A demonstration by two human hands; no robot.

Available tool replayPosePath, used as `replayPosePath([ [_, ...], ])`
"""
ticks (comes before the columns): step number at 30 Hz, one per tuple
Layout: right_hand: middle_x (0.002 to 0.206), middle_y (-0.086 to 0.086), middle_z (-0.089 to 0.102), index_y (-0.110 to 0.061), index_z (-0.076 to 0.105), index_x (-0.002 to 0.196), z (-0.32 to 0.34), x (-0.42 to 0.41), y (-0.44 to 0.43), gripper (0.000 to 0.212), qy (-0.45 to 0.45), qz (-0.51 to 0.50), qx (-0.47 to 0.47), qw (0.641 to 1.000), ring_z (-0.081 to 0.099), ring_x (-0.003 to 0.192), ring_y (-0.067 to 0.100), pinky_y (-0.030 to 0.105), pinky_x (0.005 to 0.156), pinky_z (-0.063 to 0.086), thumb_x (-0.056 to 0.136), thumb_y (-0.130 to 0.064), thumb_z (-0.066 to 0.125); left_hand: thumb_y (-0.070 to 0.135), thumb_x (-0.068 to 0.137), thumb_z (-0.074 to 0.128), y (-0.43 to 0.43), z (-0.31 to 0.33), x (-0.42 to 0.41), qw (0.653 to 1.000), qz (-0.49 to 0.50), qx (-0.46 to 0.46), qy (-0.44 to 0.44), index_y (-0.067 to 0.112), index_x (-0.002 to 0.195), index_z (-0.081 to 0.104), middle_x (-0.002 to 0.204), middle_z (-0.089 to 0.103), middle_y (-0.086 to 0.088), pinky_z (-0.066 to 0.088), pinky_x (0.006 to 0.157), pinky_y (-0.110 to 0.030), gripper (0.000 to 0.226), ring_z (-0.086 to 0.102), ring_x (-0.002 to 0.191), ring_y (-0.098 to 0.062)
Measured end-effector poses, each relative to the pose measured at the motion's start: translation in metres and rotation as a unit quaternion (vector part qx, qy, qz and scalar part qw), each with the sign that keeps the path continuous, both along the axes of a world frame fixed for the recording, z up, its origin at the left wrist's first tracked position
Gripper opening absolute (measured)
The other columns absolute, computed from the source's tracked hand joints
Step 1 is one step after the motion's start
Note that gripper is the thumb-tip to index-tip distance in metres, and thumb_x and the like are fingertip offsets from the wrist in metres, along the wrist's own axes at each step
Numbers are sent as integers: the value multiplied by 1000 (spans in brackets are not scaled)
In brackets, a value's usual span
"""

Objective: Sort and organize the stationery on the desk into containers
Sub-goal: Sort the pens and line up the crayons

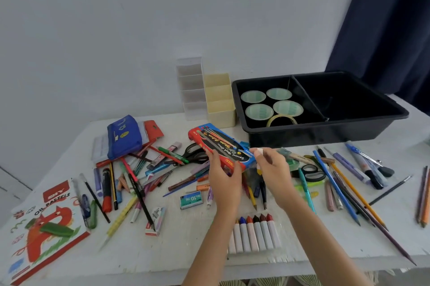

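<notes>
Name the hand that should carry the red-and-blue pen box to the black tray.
Probably left: the left hand grips the red-and-blue cardboard pen box by its long edge; the right hand only reaches its end.

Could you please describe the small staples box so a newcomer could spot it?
On the white desk, find the left hand gripping the red-and-blue pen pack. Just left of its wrist lies the staples box: small, flat, green, printed "No.10", unlike the loose pens around it.
</notes>
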State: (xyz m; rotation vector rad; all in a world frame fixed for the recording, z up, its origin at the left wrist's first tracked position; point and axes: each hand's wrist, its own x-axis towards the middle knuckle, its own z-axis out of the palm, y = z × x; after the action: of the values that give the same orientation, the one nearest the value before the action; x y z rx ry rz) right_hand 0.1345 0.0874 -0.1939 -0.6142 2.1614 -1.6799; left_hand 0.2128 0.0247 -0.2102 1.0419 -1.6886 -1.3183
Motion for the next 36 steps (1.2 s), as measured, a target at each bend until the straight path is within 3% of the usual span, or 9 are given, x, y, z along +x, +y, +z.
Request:
replayPosePath([
  [4,84,-2,64,-11,63,95,8,16,-22,25,-5,19,-56,998,57,76,5,11,53,43,97,-30,47,18,90,59,-22,15,19,996,23,-34,81,20,145,32,140,44,6,53,80,-14,61,54,117,-10],
  [9,94,1,67,-25,66,96,20,45,-77,19,-51,85,-86,991,65,88,21,44,74,56,97,-31,47,19,88,64,-75,29,51,986,111,-58,110,17,126,52,115,57,2,52,71,-11,40,62,103,-11],
  [13,90,-9,63,-20,64,106,26,73,-127,23,-38,132,-86,987,58,83,3,16,64,47,98,-30,46,20,87,66,-132,32,83,977,181,-66,89,3,124,56,114,50,-6,50,71,-6,41,63,95,-13],
  [16,86,-6,65,-16,67,105,26,93,-168,24,-53,153,-99,982,58,77,4,13,62,44,98,-27,47,32,87,65,-178,27,107,977,187,-94,34,11,113,66,107,62,-6,55,73,-18,34,65,85,-8],
  [19,79,-6,63,-16,68,101,26,106,-198,23,-52,155,-97,982,51,67,3,14,57,39,97,-29,49,27,90,61,-208,30,124,976,199,-90,-6,10,110,68,103,67,-5,50,80,-20,27,63,90,-11],
  [26,88,-3,66,-16,68,102,20,115,-228,25,-62,139,-91,984,56,75,6,19,65,44,97,-30,48,21,90,60,-243,27,134,983,138,-92,-77,5,118,63,117,63,-9,45,89,-27,32,57,109,-18],
  [29,93,-3,68,-18,67,100,17,110,-220,25,-51,109,-92,988,62,86,10,30,75,51,97,-33,48,18,89,61,-236,27,125,970,144,-166,-101,9,120,60,120,55,-8,35,88,-21,32,47,116,-20],
  [32,81,3,68,-17,69,91,15,99,-202,22,-19,63,-106,992,63,79,18,34,74,52,96,-29,51,13,88,60,-220,32,107,969,125,-198,-83,11,116,61,117,55,-7,29,84,-11,28,47,112,-19],
  [36,67,3,62,-7,69,91,8,74,-166,23,6,-15,-71,997,53,63,11,26,65,45,93,-27,57,7,86,61,-189,26,76,978,26,-201,-51,11,109,64,108,56,-6,47,85,-33,23,54,100,-22],
])
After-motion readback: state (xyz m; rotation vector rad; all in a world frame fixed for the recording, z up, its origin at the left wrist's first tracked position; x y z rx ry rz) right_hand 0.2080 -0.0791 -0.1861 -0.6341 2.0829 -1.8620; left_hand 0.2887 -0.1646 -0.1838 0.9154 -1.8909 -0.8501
